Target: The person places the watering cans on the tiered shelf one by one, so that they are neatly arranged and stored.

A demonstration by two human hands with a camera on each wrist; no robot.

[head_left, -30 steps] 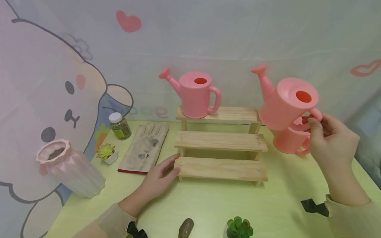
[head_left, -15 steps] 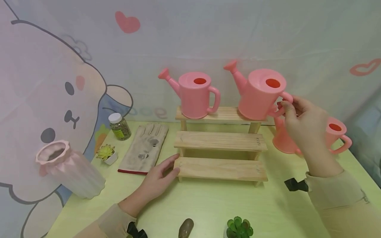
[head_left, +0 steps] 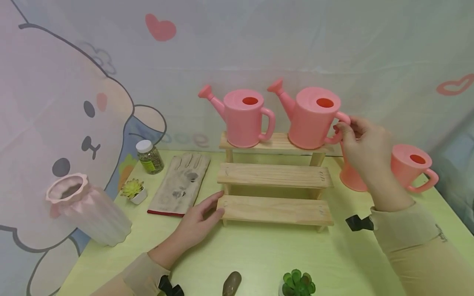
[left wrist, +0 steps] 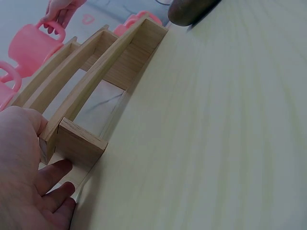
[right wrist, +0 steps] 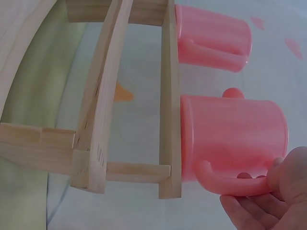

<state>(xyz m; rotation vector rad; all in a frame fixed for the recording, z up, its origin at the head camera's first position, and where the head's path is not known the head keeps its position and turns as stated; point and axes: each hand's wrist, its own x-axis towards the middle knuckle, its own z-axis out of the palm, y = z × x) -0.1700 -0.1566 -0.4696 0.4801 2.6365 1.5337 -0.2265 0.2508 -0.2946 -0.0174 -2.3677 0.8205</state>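
Observation:
A three-step wooden plant stand (head_left: 275, 209) stands mid-table. My left hand (head_left: 197, 224) grips the left end of its lowest board; in the left wrist view that hand's fingers (left wrist: 55, 175) curl under the board beside the leg. On the top board sits a pink watering can (head_left: 242, 119), spout to the left. To its right is a second pink watering can (head_left: 311, 119), whose handle my right hand (head_left: 364, 144) pinches. In the right wrist view, this can's base (right wrist: 187, 139) meets the top board. The right forearm partly hides another pink can (head_left: 352, 174) on the table.
Another pink watering can (head_left: 409, 164) stands at far right. On the left are a ribbed vase (head_left: 96, 213), a small succulent (head_left: 132, 190), a lidded jar (head_left: 149, 158) and a glove (head_left: 179, 185). A green succulent (head_left: 298, 283) and a brown rounded object (head_left: 231, 283) lie near the front.
My right hand has carried the watering can leftward from above the table's right side to the top board, and the can has become more upright. The left hand has stayed in place.

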